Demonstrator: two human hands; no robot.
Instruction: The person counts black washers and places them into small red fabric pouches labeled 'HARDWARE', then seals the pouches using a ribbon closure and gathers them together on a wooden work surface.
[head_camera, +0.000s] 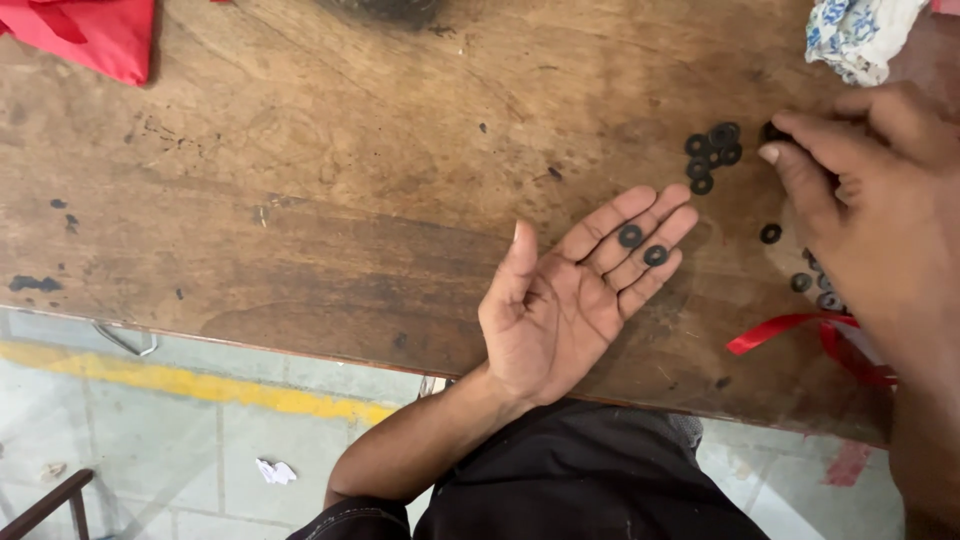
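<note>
My left hand (570, 290) lies palm up on the worn wooden table (330, 200), fingers spread. Two small black ring washers (642, 245) rest on its fingers. My right hand (870, 200) is at the right edge, its thumb and forefinger pinched on a small black washer (773, 131). A cluster of several loose black washers (712, 155) lies on the table between the two hands. One single washer (770, 233) lies just below my right thumb, and more washers (815, 288) show partly under my right hand.
A red ribbon (790, 330) lies near the table's front right edge. Red cloth (90, 35) sits at the far left corner and a blue-and-white patterned cloth (855, 35) at the far right. Below the table edge are a tiled floor with a yellow line (200, 385) and my dark trousers.
</note>
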